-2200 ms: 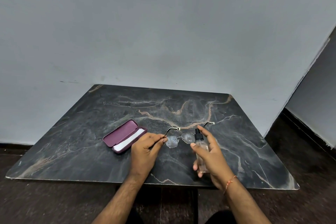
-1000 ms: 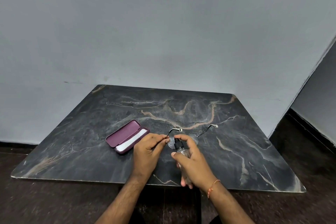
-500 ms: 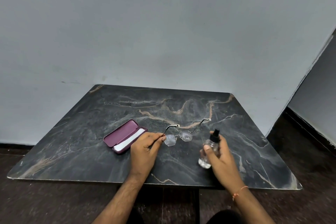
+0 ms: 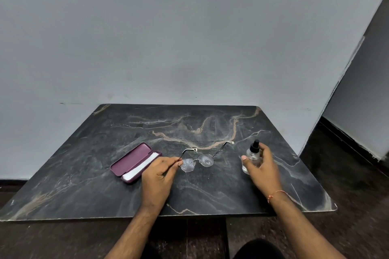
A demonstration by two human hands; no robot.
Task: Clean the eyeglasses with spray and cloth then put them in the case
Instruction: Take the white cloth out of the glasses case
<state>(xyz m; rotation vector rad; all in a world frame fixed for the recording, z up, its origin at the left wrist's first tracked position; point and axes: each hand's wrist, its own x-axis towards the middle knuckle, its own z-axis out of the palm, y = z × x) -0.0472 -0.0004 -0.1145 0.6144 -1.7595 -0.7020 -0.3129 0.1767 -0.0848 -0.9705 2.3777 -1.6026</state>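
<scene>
The eyeglasses (image 4: pixel 199 159) have thin metal frames and open temples, and their lenses are speckled with droplets. My left hand (image 4: pixel 160 174) pinches them at the left hinge, just above the table. My right hand (image 4: pixel 262 169) grips a small clear spray bottle (image 4: pixel 252 156) with a black nozzle, upright at the table's right side, well apart from the glasses. An open maroon case (image 4: pixel 131 161) lies left of my left hand, with a white cloth (image 4: pixel 143 167) in its lower half.
Everything rests on a black marble table (image 4: pixel 105 195) pushed against a grey wall. Dark floor shows beyond the table's right and near edges.
My right hand has carried the spray bottle from in front of the lenses out to the right side of the table. My left hand has kept hold of the glasses.
</scene>
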